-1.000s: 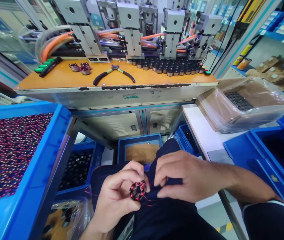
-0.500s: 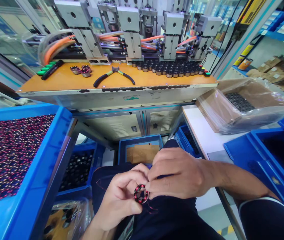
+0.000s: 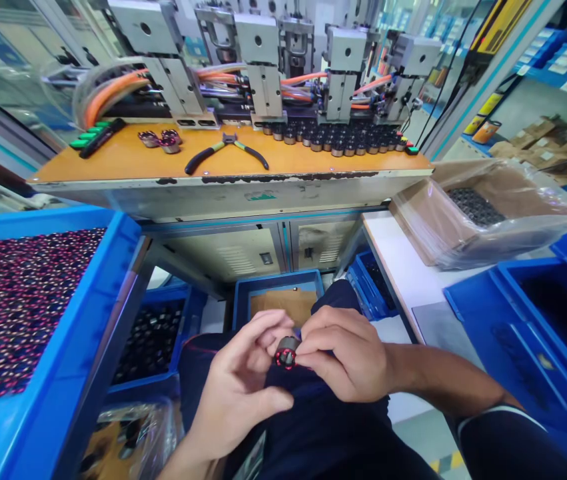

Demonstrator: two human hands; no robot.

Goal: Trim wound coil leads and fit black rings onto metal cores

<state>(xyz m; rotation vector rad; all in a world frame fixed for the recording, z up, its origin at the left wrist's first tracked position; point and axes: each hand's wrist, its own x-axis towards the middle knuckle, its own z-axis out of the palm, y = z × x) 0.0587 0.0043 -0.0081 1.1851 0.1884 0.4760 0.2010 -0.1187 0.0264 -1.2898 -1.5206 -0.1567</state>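
"Because the two hands meet so closely above the lap, I can't say which has the wound ring. Can you?"

"The right hand: its thumb and forefinger pinch the ring at one side. The left hand is spread, thumb well apart from the fingers, cupped just beside it (whether a left fingertip touches the ring's far side, I can't tell)."

"Why pinch it only at the edge?"

"Probably to leave the red windings in sight; that end is tilted toward the person. The spread left hand seems near enough to steady the ring."

"And the pliers on the table?"

"They lie with handles splayed toward the person, I'd say for an easy reach. A small cluster of wound parts sits to their left, well apart from the close rows of dark parts on the right, perhaps so the two kinds don't mix."

"What of the blue bin?"

"It stands at the person's left, full of red-wound pieces, likely for that arm's convenience."
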